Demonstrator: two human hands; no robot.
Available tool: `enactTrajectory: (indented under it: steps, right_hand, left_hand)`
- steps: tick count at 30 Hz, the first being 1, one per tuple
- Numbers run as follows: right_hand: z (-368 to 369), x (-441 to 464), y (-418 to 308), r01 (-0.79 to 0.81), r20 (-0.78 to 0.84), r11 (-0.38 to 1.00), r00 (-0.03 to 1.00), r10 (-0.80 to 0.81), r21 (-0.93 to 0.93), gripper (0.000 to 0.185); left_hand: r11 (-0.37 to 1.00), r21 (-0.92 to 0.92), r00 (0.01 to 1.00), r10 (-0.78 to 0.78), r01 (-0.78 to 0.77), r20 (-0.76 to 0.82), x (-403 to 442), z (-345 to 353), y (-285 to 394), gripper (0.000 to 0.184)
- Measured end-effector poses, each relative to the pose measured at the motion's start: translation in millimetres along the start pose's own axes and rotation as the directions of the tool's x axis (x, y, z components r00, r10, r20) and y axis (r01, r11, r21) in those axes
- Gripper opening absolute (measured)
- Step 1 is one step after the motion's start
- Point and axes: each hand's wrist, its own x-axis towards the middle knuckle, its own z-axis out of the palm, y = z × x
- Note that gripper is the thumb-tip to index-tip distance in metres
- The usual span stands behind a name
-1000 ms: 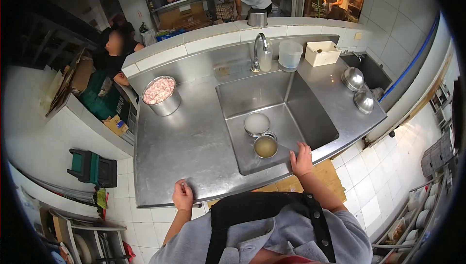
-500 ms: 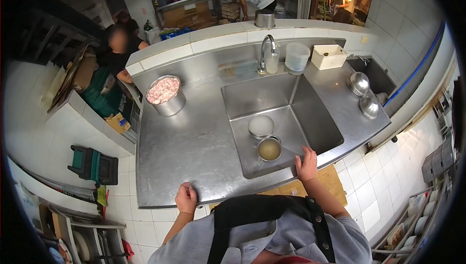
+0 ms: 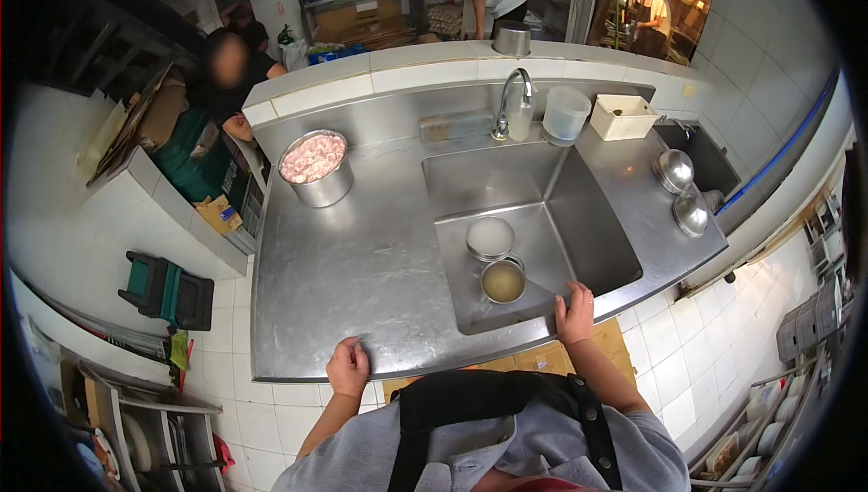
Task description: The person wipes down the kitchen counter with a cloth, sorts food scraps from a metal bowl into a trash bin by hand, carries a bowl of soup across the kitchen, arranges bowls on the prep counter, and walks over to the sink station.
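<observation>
My left hand (image 3: 348, 367) rests at the front edge of the steel counter (image 3: 344, 302), its fingers curled in with nothing visible in them. At the sink's front rim lies my right hand (image 3: 575, 313), fingers stretched out over the edge and holding nothing. Inside the steel sink (image 3: 579, 230), just beyond that hand, a metal cup (image 3: 503, 282) contains a yellowish liquid. Touching or close behind it is a round bowl (image 3: 490, 238) with whitish contents. A deep steel pot (image 3: 316, 168), heaped with pale pink raw meat pieces, stands at the counter's back left.
A curved faucet (image 3: 515, 99), a clear plastic tub (image 3: 564, 116) and a cream bin (image 3: 624, 118) line the sink's back. Two metal bowls (image 3: 674, 172) sit at right. A tiled ledge (image 3: 407, 78) borders the rear. One person (image 3: 231, 76) stands beyond the left end; others work farther back.
The camera view has shifted slightly, so the counter and its things appear a little to the right. Both hands stay at the front edge; the person in the left background has moved little.
</observation>
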Motion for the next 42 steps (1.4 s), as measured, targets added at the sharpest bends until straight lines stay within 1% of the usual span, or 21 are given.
enactTrajectory:
  steps: [9, 13, 14, 15, 16, 18, 20, 21, 22, 24, 25, 26, 27, 29, 31, 33, 36, 39, 40, 41, 42]
  right_hand:
    - [-1.4, 0.1, -1.6, -0.004, -0.003, 1.000, 1.000, 0.004, -0.013, 0.036]
    - [-2.2, 0.0, -2.0, 0.011, -0.025, 1.000, 1.000, -0.010, 0.012, 0.036]
    - [-2.7, -0.4, -2.1, 0.010, -0.025, 1.000, 1.000, -0.009, 0.012, 0.036]
    - [-2.9, -0.5, -2.5, 0.004, -0.022, 1.000, 1.000, -0.004, 0.006, 0.035]
    - [-2.8, -0.5, -3.1, 0.000, -0.019, 1.000, 1.000, 0.000, 0.000, 0.035]
    - [-2.5, -0.6, -3.2, 0.013, -0.031, 1.000, 0.999, -0.013, 0.010, 0.035]
    - [-2.3, 0.1, -3.3, 0.038, -0.036, 0.999, 0.999, -0.038, 0.017, 0.035]
    - [-1.9, -0.6, -3.2, 0.016, -0.027, 1.000, 0.999, -0.016, 0.016, 0.035]
    - [-1.4, -1.1, -3.1, -0.005, -0.017, 1.000, 1.000, 0.005, 0.015, 0.034]
    - [0.1, -0.8, -0.9, 0.012, -0.011, 1.000, 1.000, -0.012, -0.004, 0.034]
    - [1.7, -0.4, -1.7, 0.008, -0.016, 1.000, 1.000, -0.008, -0.016, 0.034]
    - [1.5, -0.5, -2.7, -0.027, 0.003, 1.000, 1.000, 0.027, -0.001, 0.033]
    - [3.4, -0.6, -2.0, -0.011, 0.014, 1.000, 1.000, 0.011, -0.002, 0.033]
    - [6.8, -1.7, 5.0, 0.000, 0.000, 0.999, 1.000, 0.000, -0.048, 0.033]
    - [8.3, -0.5, 6.7, -0.014, 0.033, 0.999, 0.999, 0.016, -0.048, 0.030]
    - [7.6, -0.1, 5.3, -0.001, 0.064, 0.996, 0.998, 0.007, -0.090, 0.030]
    - [8.0, 0.5, 1.5, 0.019, 0.067, 0.994, 0.998, -0.011, -0.112, 0.030]
    - [9.0, -2.0, 1.0, 0.029, 0.056, 0.992, 0.998, -0.022, -0.122, 0.032]
    - [9.5, -1.1, -0.3, 0.048, 0.055, 0.991, 0.998, -0.042, -0.128, 0.032]
    - [9.7, -0.1, -0.4, 0.022, 0.039, 0.993, 0.999, -0.018, -0.119, 0.032]
    - [8.9, 0.3, -0.3, 0.091, 0.060, 0.985, 0.995, -0.083, -0.147, 0.033]
  left_hand:
    - [0.998, -0.046, 0.997, 0.037, -0.040, -0.071, -0.7, 1.6, 1.2, 0.013]
    - [0.998, -0.063, 1.000, -0.005, 0.004, -0.024, -0.5, -4.4, 7.8, 0.009]
    - [0.996, -0.042, 0.997, 0.081, -0.082, -0.018, -0.2, -3.2, 4.2, 0.008]
    - [0.986, -0.022, 0.986, 0.166, -0.166, -0.011, -0.1, -2.9, 1.9, 0.013]
    - [0.986, -0.022, 0.986, 0.166, -0.166, -0.012, -0.4, -3.2, -0.1, 0.013]
    - [0.982, 0.086, 0.981, 0.158, -0.168, 0.112, -1.8, -4.9, -1.9, 0.025]
    - [0.982, 0.078, 0.982, 0.164, -0.171, 0.092, -2.0, -5.1, -0.5, 0.027]
    - [0.981, 0.072, 0.981, 0.175, -0.181, 0.079, -1.5, -4.6, 1.2, 0.029]
    - [0.984, 0.067, 0.985, 0.158, -0.162, 0.068, -1.5, -3.9, 0.7, 0.029]
    - [0.970, 0.044, 0.971, 0.236, -0.238, 0.041, -1.8, -3.5, -1.4, 0.029]
    - [0.975, 0.043, 0.975, 0.218, -0.220, 0.033, -1.6, -3.9, -2.2, 0.029]
    - [0.967, 0.032, 0.967, 0.254, -0.255, 0.027, -1.5, -4.4, -1.9, 0.029]
    - [0.957, 0.021, 0.957, 0.289, -0.290, 0.020, -1.7, -4.6, -2.4, 0.029]
    - [0.961, 0.022, 0.961, 0.275, -0.275, 0.017, -2.8, -4.0, -4.2, 0.028]
    - [0.945, -0.012, 0.945, 0.326, -0.326, 0.005, -1.5, -4.9, -3.5, 0.028]
    - [0.951, -0.019, 0.951, 0.309, -0.308, 0.023, -1.1, -7.1, -2.3, 0.026]
    - [0.941, -0.037, 0.941, 0.338, -0.337, 0.016, 1.3, -8.5, -1.6, 0.026]
    - [0.937, -0.013, 0.935, 0.349, -0.349, 0.069, 0.8, -9.4, -2.6, 0.026]
    - [0.945, -0.004, 0.943, 0.326, -0.326, 0.066, 0.3, -8.4, -2.9, 0.026]
    - [0.951, 0.007, 0.950, 0.307, -0.308, 0.064, 0.2, -7.3, -3.2, 0.026]
    - [0.941, 0.015, 0.938, 0.336, -0.338, 0.080, 0.1, -6.1, -3.0, 0.026]
